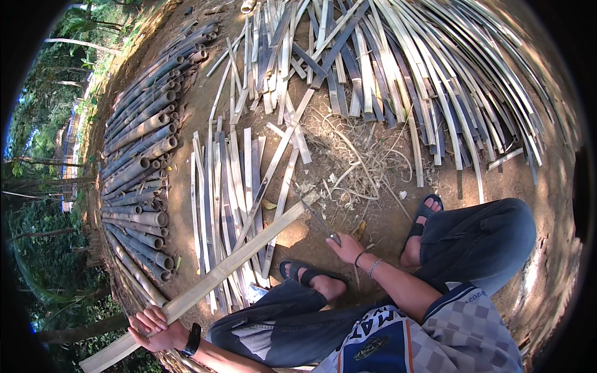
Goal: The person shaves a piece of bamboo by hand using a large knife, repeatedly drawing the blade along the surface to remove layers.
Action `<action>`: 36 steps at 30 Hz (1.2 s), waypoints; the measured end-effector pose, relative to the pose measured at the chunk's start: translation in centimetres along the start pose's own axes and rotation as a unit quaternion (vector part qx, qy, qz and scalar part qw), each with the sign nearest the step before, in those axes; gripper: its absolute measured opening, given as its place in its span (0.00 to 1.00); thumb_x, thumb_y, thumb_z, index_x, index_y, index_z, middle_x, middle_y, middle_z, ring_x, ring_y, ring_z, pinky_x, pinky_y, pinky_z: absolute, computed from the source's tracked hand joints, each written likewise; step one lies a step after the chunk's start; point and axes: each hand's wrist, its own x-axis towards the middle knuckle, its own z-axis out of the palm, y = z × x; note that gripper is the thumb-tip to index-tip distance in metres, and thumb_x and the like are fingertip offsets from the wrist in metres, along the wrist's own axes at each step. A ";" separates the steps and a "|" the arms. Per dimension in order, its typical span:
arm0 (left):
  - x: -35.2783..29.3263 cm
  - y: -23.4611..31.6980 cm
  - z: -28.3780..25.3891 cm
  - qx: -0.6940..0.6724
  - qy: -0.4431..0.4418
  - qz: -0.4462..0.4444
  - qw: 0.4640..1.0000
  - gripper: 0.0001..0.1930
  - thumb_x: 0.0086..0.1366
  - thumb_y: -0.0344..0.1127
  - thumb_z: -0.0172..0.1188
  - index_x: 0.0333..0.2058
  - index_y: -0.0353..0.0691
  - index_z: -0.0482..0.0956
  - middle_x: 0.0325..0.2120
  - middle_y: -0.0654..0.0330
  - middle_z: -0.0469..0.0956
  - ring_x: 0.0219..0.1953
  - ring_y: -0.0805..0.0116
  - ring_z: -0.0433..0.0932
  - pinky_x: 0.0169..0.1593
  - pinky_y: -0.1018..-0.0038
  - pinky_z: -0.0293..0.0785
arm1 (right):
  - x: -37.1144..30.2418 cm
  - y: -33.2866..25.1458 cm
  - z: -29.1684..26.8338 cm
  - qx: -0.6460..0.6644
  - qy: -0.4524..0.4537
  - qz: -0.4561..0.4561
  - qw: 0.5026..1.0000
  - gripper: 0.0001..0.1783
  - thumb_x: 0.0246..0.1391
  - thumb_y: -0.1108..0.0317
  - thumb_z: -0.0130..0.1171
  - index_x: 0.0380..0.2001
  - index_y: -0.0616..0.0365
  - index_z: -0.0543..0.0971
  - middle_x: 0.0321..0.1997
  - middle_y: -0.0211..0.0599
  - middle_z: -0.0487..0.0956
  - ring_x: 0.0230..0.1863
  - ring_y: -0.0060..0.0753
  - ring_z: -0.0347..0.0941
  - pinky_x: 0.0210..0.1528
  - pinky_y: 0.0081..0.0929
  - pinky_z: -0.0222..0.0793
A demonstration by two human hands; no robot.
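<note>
A long, pale split bamboo strip runs slantwise from the lower left toward the middle. Near its lower end my left hand is wrapped around it. My right hand grips the dark handle of a knife. The thin blade points up and to the left, and meets or crosses the strip close to its far end. From this view I cannot tell how deep the edge sits in the bamboo. Curled bamboo shavings lie on the ground just beyond the blade.
Split bamboo strips lie left of my sandalled feet. Larger piles of strips fan out at the far right. Whole bamboo poles are stacked at the left, cut ends facing me. Bare earth shows between the piles.
</note>
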 end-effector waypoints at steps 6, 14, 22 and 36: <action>0.0 0.3 -0.5 -0.008 -0.018 -0.001 1.000 0.18 0.71 0.44 0.40 0.21 0.45 0.62 0.08 0.66 0.56 0.08 0.76 0.53 0.15 0.81 0.52 | 0.0 0.0 0.2 0.022 0.002 -0.012 1.000 0.27 0.58 0.45 0.52 0.28 0.65 0.73 0.26 0.56 0.76 0.32 0.59 0.74 0.37 0.47 0.67; 0.1 0.2 -0.4 -0.008 -0.022 -0.001 1.000 0.18 0.71 0.43 0.40 0.21 0.45 0.61 0.08 0.66 0.56 0.08 0.76 0.53 0.16 0.80 0.53 | 0.7 0.0 -0.2 -0.008 0.005 0.007 1.000 0.29 0.58 0.44 0.51 0.30 0.66 0.73 0.28 0.57 0.77 0.35 0.59 0.74 0.38 0.46 0.68; 0.1 0.3 -0.2 -0.004 -0.026 0.002 1.000 0.18 0.71 0.44 0.40 0.21 0.45 0.61 0.08 0.67 0.56 0.08 0.77 0.54 0.15 0.82 0.52 | 0.6 0.2 -0.2 -0.005 0.003 0.002 1.000 0.27 0.58 0.45 0.52 0.29 0.64 0.73 0.27 0.55 0.77 0.32 0.57 0.74 0.36 0.45 0.67; -0.5 0.5 1.3 -0.004 -0.010 0.009 1.000 0.19 0.72 0.43 0.39 0.20 0.46 0.59 0.08 0.66 0.56 0.07 0.77 0.53 0.15 0.81 0.54 | -2.4 -5.4 0.3 0.010 -0.041 -0.054 0.998 0.27 0.58 0.46 0.52 0.28 0.65 0.73 0.26 0.57 0.77 0.34 0.61 0.75 0.37 0.48 0.68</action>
